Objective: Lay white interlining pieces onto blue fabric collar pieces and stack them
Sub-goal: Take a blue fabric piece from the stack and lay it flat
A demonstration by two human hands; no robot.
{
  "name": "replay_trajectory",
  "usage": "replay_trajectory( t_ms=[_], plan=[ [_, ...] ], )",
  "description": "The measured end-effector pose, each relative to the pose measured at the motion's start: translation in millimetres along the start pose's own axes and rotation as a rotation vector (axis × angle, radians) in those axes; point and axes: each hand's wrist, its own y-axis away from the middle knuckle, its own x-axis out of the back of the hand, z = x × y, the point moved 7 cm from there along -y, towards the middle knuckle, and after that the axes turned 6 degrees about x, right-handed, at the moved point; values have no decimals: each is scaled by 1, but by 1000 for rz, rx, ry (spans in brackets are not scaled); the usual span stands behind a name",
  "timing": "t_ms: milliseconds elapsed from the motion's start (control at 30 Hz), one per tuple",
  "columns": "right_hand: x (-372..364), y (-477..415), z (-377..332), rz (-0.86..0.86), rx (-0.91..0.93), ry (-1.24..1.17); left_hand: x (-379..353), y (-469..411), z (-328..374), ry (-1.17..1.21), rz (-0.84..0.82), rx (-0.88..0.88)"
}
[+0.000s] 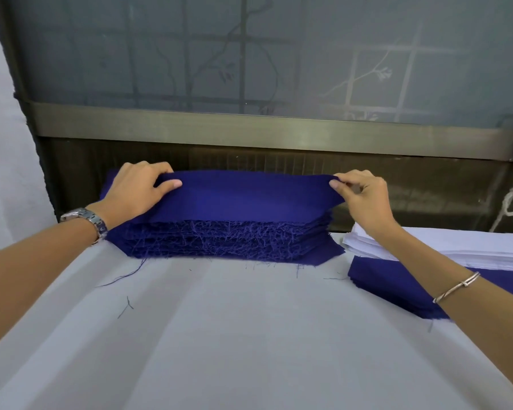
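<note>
A tall stack of blue collar pieces (228, 239) sits at twelve o'clock on the counter (249, 335). The left hand (137, 189) pinches the top blue piece (249, 196) at its nine o'clock end, and the right hand (365, 198) pinches its three o'clock end. White interlining pieces (456, 247) lie at three o'clock on a lower blue pile (397, 287).

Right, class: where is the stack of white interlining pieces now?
Head view, far right: the stack of white interlining pieces lies behind flat blue fabric pieces, beside the right hand.
</note>
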Motion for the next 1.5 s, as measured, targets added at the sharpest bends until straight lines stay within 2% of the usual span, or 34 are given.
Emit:
replay_trajectory(
  t_ms=[100, 200, 367, 500, 633, 700, 833, 1000, 1200, 1367, 1500],
  plan=[
    [20, -5, 6, -2, -123, -151, 26, 3, 9, 77, 50, -30],
    [48, -10, 5, -51, -184, -175, 42, 3, 20, 178, 8, -22],
    [104, -1, 12, -162, -317, -197, 47, 6, 39, 437, -176, 66],
    [151, 20, 30, -316, -374, -171, 34, 26, 54, 610, -374, 111],
    [186, 51, 76, -452, -503, -78, 9, 50, 66, 728, -528, 124],
    [191, 73, 103, -596, -565, -21, -4, 63, 72, 757, -597, 109],
    [181, 116, 130, -934, -578, 31, -27, 89, 84, 761, -764, 77],
    [165, 148, 125, -1138, -608, -16, -49, 116, 91, 695, -871, 78],
    [161, 166, 129, -1180, -599, -22, -60, 140, 88, 548, -894, 94],
    [158, 175, 130, -1184, -647, -36, -63, 142, 83, 316, -751, 44],
    [161, 175, 129, -1185, -674, 7, -57, 145, 89, 270, -674, -60]
  ],
)
